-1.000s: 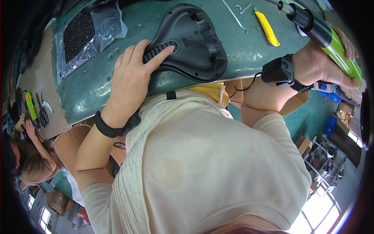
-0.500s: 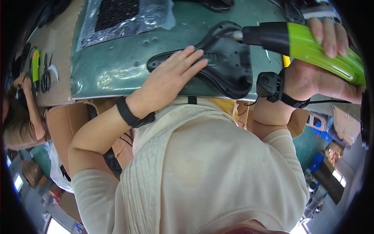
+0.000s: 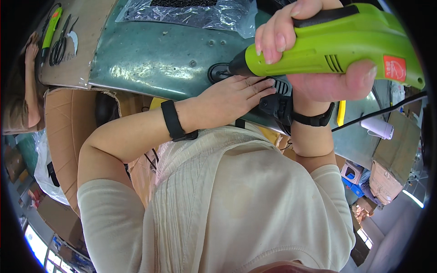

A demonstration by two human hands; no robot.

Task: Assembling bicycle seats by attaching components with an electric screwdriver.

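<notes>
A black bicycle saddle lies upside down on the green metal table, its narrow nose pointing left. Across its underside my left hand rests flat, fingers stretched out and close together. My right hand is closed around a lime-green electric screwdriver, which is tilted with its black tip at the saddle's nose. Whether the bit touches a screw there is hard to make out. Much of the saddle's wide end is hidden behind my right hand and the tool.
A clear plastic bag with small black parts lies at the table's far side. A black cable runs off right, near a yellow tool. At left, another person's hand is near a green screwdriver and scissors.
My right hand has brought the screwdriver left, from the saddle's wide end to its nose. My left hand has stayed on the saddle, its place shifted right in view as the view turned.
</notes>
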